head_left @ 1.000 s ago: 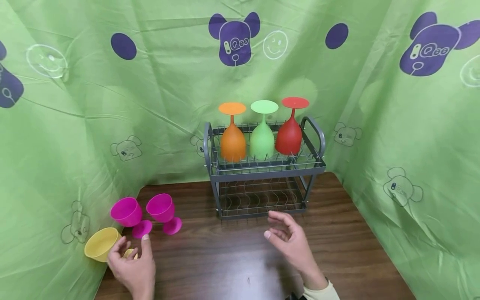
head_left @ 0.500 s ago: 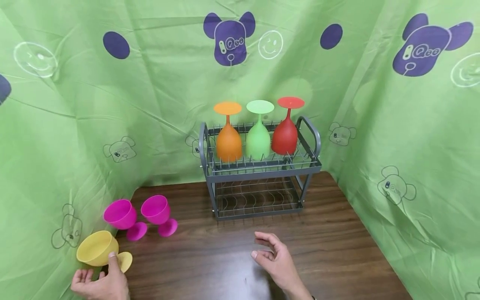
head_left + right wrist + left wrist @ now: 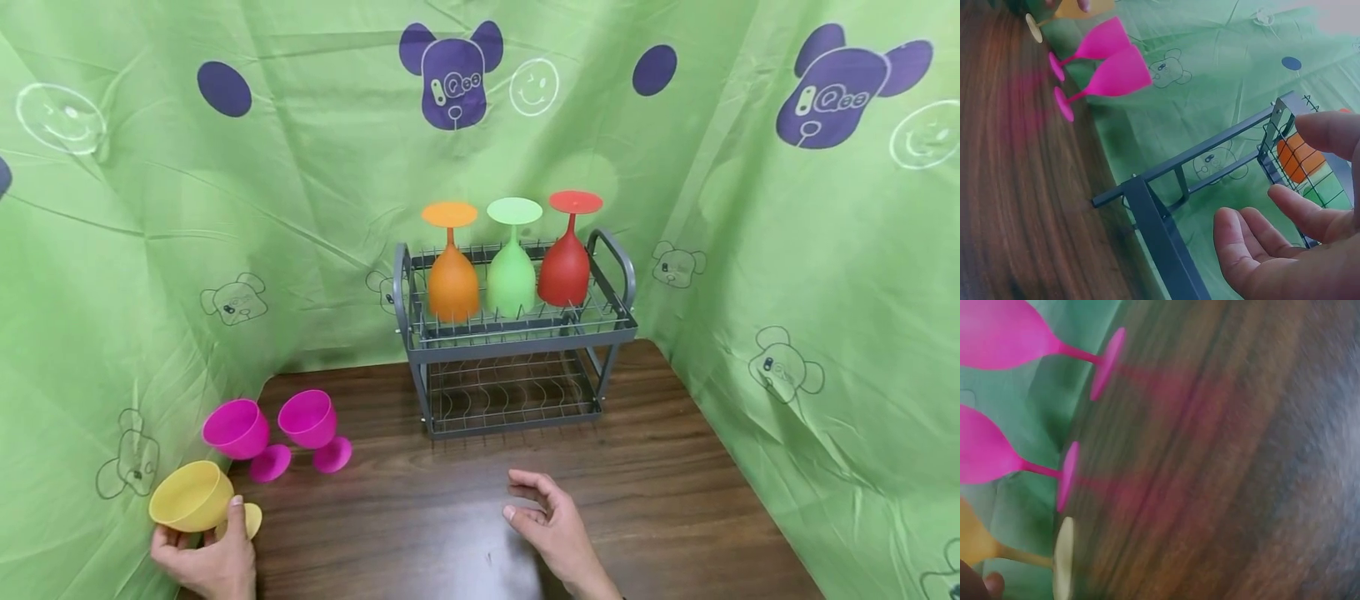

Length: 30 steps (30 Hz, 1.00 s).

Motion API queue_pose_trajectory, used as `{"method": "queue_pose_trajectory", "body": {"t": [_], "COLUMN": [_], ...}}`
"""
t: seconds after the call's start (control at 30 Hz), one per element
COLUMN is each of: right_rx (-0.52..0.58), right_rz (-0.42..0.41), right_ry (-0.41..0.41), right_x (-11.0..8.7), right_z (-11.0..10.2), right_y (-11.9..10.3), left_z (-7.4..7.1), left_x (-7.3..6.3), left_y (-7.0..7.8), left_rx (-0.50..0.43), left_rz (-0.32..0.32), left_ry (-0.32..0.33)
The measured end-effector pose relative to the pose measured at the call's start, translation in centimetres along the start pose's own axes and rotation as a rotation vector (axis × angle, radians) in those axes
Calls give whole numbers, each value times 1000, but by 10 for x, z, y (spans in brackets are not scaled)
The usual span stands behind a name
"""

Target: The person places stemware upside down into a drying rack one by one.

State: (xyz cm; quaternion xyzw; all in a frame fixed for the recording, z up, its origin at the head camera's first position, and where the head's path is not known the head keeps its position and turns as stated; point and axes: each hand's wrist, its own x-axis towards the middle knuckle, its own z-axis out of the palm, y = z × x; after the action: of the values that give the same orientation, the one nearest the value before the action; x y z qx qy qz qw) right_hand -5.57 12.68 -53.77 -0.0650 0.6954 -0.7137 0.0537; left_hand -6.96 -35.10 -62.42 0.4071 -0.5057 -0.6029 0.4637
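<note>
A yellow goblet (image 3: 191,497) stands upright at the front left of the table. My left hand (image 3: 213,558) holds it low on the bowl, thumb on the right side and fingers under the left; part of the stem is hidden. In the left wrist view only the yellow foot (image 3: 1065,559), stem and part of the bowl show. Two magenta goblets (image 3: 238,431) (image 3: 309,419) stand upright just behind it. My right hand (image 3: 553,531) hovers over the middle of the table, fingers loosely curved, holding nothing.
A grey two-tier dish rack (image 3: 517,343) stands at the back. Upside down on its top tier are an orange goblet (image 3: 453,287), a light green goblet (image 3: 512,279) and a red goblet (image 3: 564,271). Green patterned cloth (image 3: 315,167) encloses the brown wooden table (image 3: 420,508).
My left hand has moved left and down from the goblet's foot and now grips the yellow bowl. The right hand has drawn back from the rack. The head view has shifted slightly.
</note>
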Motion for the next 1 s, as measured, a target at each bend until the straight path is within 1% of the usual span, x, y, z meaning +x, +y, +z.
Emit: {"method": "queue_pose_trajectory", "body": {"t": [0.13, 0.3, 0.53, 0.63, 0.7, 0.8, 0.9, 0.97, 1.0], "right_rx": [-10, -7, -11, -15, -18, -24, -30, -30, -28], "right_rz": [18, 30, 41, 47, 50, 50, 45, 38, 34], "right_ry": [-1, 16, 10, 4, 3, 8, 9, 4, -1], "right_x": [0, 0, 1, 2, 3, 4, 6, 7, 8], "right_z": [-1, -2, -2, -1, -1, 0, 1, 2, 2], "right_y": [2, 4, 5, 5, 5, 4, 3, 3, 3], "left_z": [0, -1, -1, -2, -2, -1, 0, 1, 1], "left_x": [3, 6, 5, 2, -2, -9, -18, -24, -27], "left_y": [-10, -15, -10, -5, 1, 12, 23, 29, 32], "left_rx": [-16, -40, -24, 1, -9, -53, -62, -12, 31], "left_rz": [31, 29, 8, 14, 27, 57, 114, 177, 219], "left_ry": [-9, -17, -21, -19, -26, -59, -126, -188, -224]}}
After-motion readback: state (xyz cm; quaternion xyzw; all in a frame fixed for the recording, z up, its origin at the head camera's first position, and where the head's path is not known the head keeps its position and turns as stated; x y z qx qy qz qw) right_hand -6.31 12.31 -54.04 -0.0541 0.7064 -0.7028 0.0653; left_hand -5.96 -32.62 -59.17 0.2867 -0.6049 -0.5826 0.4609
